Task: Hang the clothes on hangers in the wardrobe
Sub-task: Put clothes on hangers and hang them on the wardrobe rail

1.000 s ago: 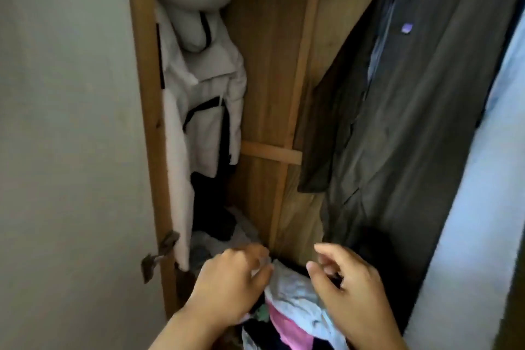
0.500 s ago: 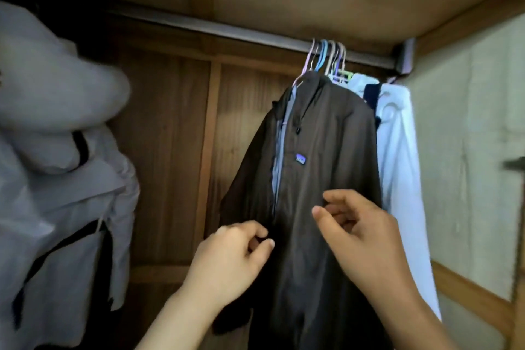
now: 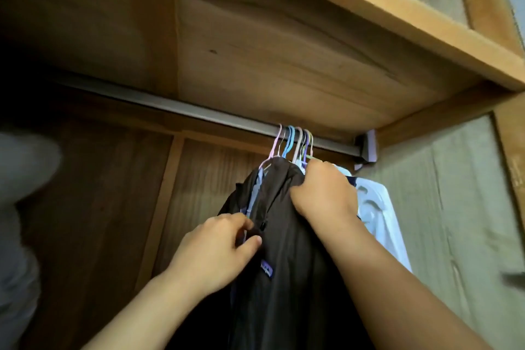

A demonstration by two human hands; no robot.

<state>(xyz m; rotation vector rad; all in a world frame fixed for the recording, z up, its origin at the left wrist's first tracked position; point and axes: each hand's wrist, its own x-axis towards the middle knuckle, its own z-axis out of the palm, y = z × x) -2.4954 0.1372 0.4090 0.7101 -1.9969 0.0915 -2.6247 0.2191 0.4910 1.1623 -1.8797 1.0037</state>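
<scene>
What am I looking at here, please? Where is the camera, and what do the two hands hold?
No machine here: a person wears one camera on the head, so you see their own arms reaching up into a wooden wardrobe. A metal rail runs under a shelf. Several coloured hangers hook over it. A dark jacket hangs in front, a white garment behind it. The right hand grips the jacket's top near the hangers. The left hand pinches the jacket's front edge lower down.
</scene>
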